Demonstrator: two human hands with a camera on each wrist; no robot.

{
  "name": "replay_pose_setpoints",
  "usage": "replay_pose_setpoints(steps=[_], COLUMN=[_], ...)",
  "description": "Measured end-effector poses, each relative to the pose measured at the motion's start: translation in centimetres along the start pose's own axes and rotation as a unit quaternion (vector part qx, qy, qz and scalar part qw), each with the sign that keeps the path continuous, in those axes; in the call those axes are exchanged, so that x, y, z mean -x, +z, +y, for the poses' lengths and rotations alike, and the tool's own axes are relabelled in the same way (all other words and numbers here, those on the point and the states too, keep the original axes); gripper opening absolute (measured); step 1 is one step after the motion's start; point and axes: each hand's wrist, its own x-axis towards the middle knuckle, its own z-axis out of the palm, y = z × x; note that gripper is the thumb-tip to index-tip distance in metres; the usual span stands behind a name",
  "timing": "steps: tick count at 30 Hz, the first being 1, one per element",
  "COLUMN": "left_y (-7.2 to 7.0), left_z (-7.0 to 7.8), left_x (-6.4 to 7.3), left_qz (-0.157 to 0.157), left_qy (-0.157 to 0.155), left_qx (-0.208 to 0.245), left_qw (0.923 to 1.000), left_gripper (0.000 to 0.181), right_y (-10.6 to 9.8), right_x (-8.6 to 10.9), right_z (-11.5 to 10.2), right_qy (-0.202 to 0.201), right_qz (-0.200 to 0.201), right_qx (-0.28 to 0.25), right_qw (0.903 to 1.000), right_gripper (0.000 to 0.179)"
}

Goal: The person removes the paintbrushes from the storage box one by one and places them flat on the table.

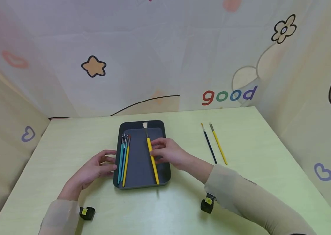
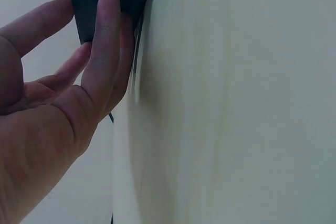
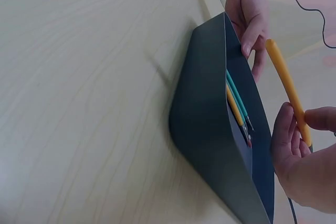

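Note:
My right hand (image 1: 169, 152) pinches a yellow paintbrush (image 1: 152, 160) with pale bristles, held over the right part of a dark grey tray (image 1: 137, 147). In the right wrist view the yellow handle (image 3: 286, 80) sits between thumb and fingers, above the tray's rim. Several thinner brushes lie side by side along the tray's left wall, among them a teal brush (image 1: 120, 160) and a yellow brush (image 1: 126, 164). My left hand (image 1: 96, 168) touches the tray's left side with its fingertips; the left wrist view shows fingers (image 2: 107, 35) against the outer wall.
Right of the tray, a dark blue brush (image 1: 209, 143) and a yellow brush (image 1: 218, 143) lie on the pale wooden table (image 1: 241, 195). A printed curtain (image 1: 153, 58) hangs behind the table and along both sides. Each wrist carries a small black device (image 1: 87, 213).

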Motion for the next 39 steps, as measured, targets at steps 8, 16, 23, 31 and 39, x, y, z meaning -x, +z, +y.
replay_pose_setpoints(steps=[8, 16, 23, 31, 39], left_y=[-0.1, -0.1, -0.1, 0.0, -0.1], left_z=[0.1, 0.0, 0.1, 0.1, 0.0], left_x=[0.0, -0.1, -0.1, -0.1, -0.2], left_qz=[0.001, 0.002, 0.003, 0.005, 0.005], left_qy=[-0.004, -0.008, -0.009, -0.012, -0.010], left_qx=[-0.006, -0.004, -0.007, -0.007, -0.007], left_qw=[1.0000, 1.0000, 0.9999, 0.9999, 0.9999], left_gripper=[0.064, 0.065, 0.063, 0.064, 0.064], right_y=[-3.1, -6.0, -8.5, -11.3, -13.3], right_x=[1.2, 1.6, 1.9, 2.0, 1.4], right_z=[0.2, 1.0, 2.2, 3.2, 4.3], right_qy=[0.005, 0.005, 0.017, 0.037, 0.054], right_qz=[0.017, 0.045, 0.066, 0.088, 0.119], right_qx=[0.007, 0.026, 0.057, 0.086, 0.123], right_qw=[0.9998, 0.9986, 0.9960, 0.9917, 0.9837], right_gripper=[0.043, 0.043, 0.041, 0.042, 0.041])
